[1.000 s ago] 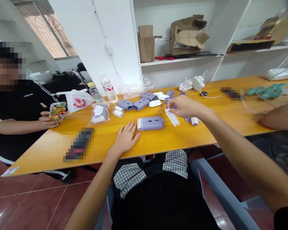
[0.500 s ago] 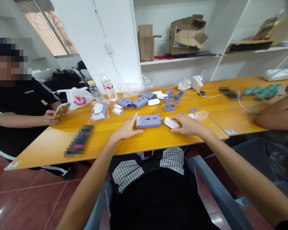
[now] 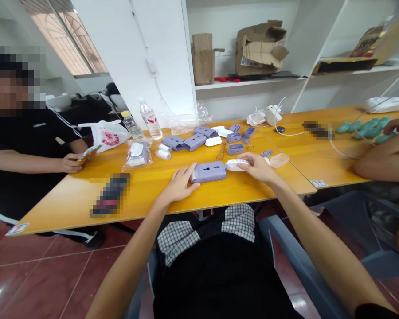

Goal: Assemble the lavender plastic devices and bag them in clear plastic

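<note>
A purple box-shaped casing [image 3: 209, 172] with two dark cutouts on its upper face lies on the table in front of me. My left hand [image 3: 183, 182] grips its left end, fingers behind and thumb in front. Between the fingertips of my right hand [image 3: 257, 167] is a white oval piece [image 3: 236, 165], its upper side looking ridged. That piece is held up against or very near the casing's right end; whether they touch I cannot tell. Behind my right hand stand purple oval rings [image 3: 236, 149], beside a coiled spring [image 3: 221, 151].
More purple casings [image 3: 194, 141], white rolls [image 3: 163, 153] and a bagged unit [image 3: 138, 155] lie farther back. Bottles [image 3: 150, 120] stand by the wall. A clear tray [image 3: 279, 160] is right of my hand. One person sits at left holding a packet [image 3: 89, 153]; another's arm rests at right.
My right hand has tilted the white piece and brought it left to the casing's right end. My left hand has closed in on the casing's left end.
</note>
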`<state>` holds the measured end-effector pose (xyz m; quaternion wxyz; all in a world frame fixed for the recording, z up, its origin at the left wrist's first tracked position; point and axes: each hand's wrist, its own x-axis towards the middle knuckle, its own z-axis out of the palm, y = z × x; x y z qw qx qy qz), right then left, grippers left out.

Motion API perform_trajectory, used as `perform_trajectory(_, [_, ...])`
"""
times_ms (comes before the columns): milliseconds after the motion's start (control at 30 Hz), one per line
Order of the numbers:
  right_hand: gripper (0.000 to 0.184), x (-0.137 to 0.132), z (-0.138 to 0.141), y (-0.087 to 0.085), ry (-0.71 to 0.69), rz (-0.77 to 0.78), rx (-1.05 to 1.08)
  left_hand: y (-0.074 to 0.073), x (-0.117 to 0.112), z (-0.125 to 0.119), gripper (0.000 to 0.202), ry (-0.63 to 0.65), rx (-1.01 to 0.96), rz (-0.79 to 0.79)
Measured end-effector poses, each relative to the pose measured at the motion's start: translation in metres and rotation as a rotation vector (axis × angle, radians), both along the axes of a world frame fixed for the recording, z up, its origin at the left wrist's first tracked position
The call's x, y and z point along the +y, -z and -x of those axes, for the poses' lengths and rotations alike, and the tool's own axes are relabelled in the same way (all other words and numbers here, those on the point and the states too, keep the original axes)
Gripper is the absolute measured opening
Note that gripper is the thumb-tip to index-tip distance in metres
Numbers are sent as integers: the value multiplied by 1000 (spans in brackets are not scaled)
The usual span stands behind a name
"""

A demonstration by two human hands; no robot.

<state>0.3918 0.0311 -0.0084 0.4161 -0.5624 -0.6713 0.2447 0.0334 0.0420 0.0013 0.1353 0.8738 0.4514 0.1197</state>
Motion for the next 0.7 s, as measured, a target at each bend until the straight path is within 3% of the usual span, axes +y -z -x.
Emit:
perform_trajectory(133, [42, 0, 16, -1, 34, 118, 320, 3, -8, -3, 80, -4, -1, -63])
perform_trajectory(233, [45, -3, 26, -5, 22, 85, 469, 4, -10, -3, 78, 0, 5, -77])
perform_trajectory(333, [40, -6, 35, -3, -24, -24, 489, 5, -10, -2, 79, 3, 0, -84])
perform_trajectory(500, [28, 2, 52, 14, -107, -158, 510, 6, -8, 0, 78, 13, -12, -73])
perform_trajectory(700, [14, 10, 60, 22, -168, -213, 431, 5, -8, 1, 77, 38, -16, -42])
